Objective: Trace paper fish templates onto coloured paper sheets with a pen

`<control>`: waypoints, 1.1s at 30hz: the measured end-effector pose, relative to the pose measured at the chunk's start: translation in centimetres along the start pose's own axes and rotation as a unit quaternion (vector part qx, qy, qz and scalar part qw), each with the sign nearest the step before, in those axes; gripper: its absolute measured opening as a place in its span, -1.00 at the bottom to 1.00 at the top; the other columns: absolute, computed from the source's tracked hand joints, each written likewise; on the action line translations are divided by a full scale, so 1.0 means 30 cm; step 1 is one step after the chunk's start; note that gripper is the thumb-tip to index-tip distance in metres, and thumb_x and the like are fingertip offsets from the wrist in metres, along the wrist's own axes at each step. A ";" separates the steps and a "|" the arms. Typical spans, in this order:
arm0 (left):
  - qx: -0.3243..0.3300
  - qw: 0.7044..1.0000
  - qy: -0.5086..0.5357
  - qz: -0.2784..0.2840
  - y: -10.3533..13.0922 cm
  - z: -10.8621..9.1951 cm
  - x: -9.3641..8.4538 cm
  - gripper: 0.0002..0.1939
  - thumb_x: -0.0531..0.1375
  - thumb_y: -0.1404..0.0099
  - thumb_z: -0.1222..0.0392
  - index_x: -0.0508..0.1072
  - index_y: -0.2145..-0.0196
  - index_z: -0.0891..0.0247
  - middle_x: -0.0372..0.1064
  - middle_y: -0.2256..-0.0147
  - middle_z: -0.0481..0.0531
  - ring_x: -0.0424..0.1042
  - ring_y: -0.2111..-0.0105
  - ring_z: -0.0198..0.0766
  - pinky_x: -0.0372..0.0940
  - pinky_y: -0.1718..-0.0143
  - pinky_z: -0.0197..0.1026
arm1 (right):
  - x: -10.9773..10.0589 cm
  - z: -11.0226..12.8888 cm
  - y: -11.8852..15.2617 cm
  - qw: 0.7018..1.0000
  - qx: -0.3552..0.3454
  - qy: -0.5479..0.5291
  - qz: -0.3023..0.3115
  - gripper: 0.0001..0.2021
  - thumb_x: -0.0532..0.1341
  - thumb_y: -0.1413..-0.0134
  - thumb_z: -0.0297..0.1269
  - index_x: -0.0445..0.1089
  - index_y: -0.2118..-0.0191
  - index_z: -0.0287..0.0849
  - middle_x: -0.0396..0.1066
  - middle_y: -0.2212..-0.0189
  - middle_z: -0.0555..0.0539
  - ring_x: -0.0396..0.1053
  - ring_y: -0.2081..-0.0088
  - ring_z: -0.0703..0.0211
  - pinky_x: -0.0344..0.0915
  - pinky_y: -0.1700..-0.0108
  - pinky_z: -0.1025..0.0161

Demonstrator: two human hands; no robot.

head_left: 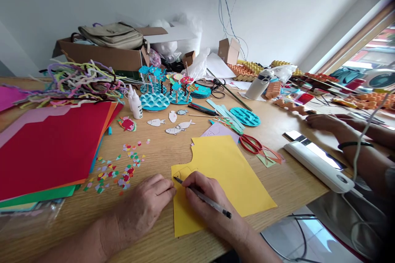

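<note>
My right hand [205, 197] is closed round a black-tipped pen [210, 202], its point on the upper left of a yellow paper sheet [228, 168]. A thin drawn outline [185, 170] shows on the paper by the pen tip. My left hand [149, 201] rests with its fingers curled at the sheet's left edge; whether anything is under them is hidden. Beyond the sheet lie red-handled scissors [251, 144], a lilac paper [219, 130] and several white paper fish [175, 130]. Small coloured confetti pieces [128, 168] are scattered to the left.
Stacked coloured sheets [52, 144] lie left, below a heap of pipe cleaners [83, 80]. A glue bottle [135, 104] stands near blue wave-shaped craft pieces [154, 102]. At right are a white device [317, 166] and another person's hands [324, 123].
</note>
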State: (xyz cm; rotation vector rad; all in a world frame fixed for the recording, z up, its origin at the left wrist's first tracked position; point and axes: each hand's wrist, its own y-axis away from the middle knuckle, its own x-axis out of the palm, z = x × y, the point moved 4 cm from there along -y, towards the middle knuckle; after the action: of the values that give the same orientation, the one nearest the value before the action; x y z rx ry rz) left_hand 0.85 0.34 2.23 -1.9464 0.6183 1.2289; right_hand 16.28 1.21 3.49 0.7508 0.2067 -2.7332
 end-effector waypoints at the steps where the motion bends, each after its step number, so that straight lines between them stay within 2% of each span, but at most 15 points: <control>1: 0.000 1.000 0.000 0.002 0.000 0.000 -0.001 -0.64 -0.07 -0.23 0.54 0.38 0.17 0.28 0.36 0.22 0.07 0.29 0.27 -0.19 0.32 0.23 -0.18 | 0.000 0.001 0.000 1.000 0.000 0.000 0.001 -0.90 0.04 0.03 -0.45 0.27 0.42 -0.16 0.24 0.61 0.09 0.19 0.56 0.31 0.14 0.47 0.39; 11: -0.001 1.000 0.010 -0.001 0.003 0.003 0.002 -0.62 -0.09 -0.23 0.56 0.37 0.14 0.27 0.35 0.22 0.06 0.29 0.27 -0.18 0.32 0.23 -0.16 | 0.000 0.003 0.000 1.000 0.000 0.000 0.005 -0.90 0.05 0.02 -0.46 0.27 0.41 -0.16 0.24 0.60 0.09 0.18 0.56 0.32 0.13 0.47 0.39; 17: -0.002 1.000 -0.005 -0.014 0.002 0.000 -0.005 -0.63 -0.08 -0.26 0.54 0.39 0.15 0.28 0.37 0.23 0.06 0.30 0.28 -0.20 0.33 0.25 -0.18 | -0.004 -0.014 0.000 1.000 0.009 -0.010 -0.016 -0.89 0.05 0.07 -0.47 0.27 0.43 -0.15 0.24 0.62 0.10 0.17 0.57 0.32 0.12 0.49 0.39; 21: -0.001 1.000 -0.010 -0.007 0.001 0.000 -0.009 -0.63 -0.08 -0.26 0.52 0.39 0.12 0.28 0.38 0.22 0.07 0.31 0.27 -0.20 0.34 0.24 -0.18 | -0.029 -0.026 0.005 0.994 0.025 -0.080 -0.073 -0.93 0.07 0.04 -0.41 0.27 0.42 -0.15 0.30 0.60 0.06 0.24 0.55 0.29 0.15 0.49 0.38; 24: -0.003 1.000 0.000 -0.004 0.004 0.003 -0.005 -0.64 -0.07 -0.27 0.51 0.38 0.10 0.28 0.39 0.19 0.07 0.32 0.25 -0.20 0.35 0.22 -0.17 | -0.068 -0.022 0.028 0.982 0.004 -0.129 -0.138 -0.95 0.08 -0.01 -0.35 0.26 0.40 -0.14 0.33 0.59 0.04 0.29 0.52 0.26 0.20 0.48 0.36; 26: -0.001 1.000 0.006 -0.009 0.006 0.003 -0.005 -0.62 -0.07 -0.26 0.52 0.37 0.10 0.26 0.40 0.19 0.06 0.34 0.25 -0.21 0.36 0.22 -0.17 | -0.101 -0.019 0.056 0.978 -0.021 -0.116 -0.173 -0.94 0.09 -0.04 -0.33 0.27 0.40 -0.14 0.33 0.59 0.03 0.29 0.54 0.26 0.21 0.50 0.36; 29: 0.008 0.999 0.016 -0.046 0.004 0.006 -0.023 -0.58 -0.09 -0.25 0.53 0.37 0.07 0.24 0.40 0.17 0.06 0.38 0.21 -0.23 0.37 0.19 -0.21 | -0.150 -0.022 0.112 0.975 -0.058 -0.049 -0.209 -0.91 0.07 -0.11 -0.35 0.31 0.31 -0.13 0.35 0.55 0.02 0.30 0.52 0.26 0.23 0.49 0.36; 31: -0.003 0.996 0.038 -0.081 -0.003 0.018 -0.046 -0.57 -0.10 -0.26 0.53 0.36 0.06 0.21 0.39 0.14 0.06 0.39 0.15 -0.27 0.35 0.15 -0.26 | -0.175 -0.032 0.149 0.975 -0.069 0.005 -0.213 -0.87 0.05 -0.16 -0.36 0.34 0.24 -0.11 0.37 0.53 0.01 0.33 0.51 0.26 0.25 0.47 0.36; 33: -0.043 0.990 0.080 -0.109 -0.013 0.045 -0.072 -0.62 -0.06 -0.27 0.49 0.39 0.09 0.18 0.40 0.16 0.04 0.41 0.15 -0.29 0.34 0.13 -0.28 | -0.189 -0.044 0.180 0.974 -0.080 0.051 -0.205 -0.84 0.04 -0.19 -0.37 0.35 0.21 -0.10 0.38 0.52 0.01 0.35 0.50 0.25 0.26 0.46 0.37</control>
State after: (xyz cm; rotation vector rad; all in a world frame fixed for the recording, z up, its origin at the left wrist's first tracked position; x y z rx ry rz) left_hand -0.54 1.67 3.96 -2.1364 0.4223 0.9860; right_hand 23.29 -2.20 5.00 0.8848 0.6663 -3.0086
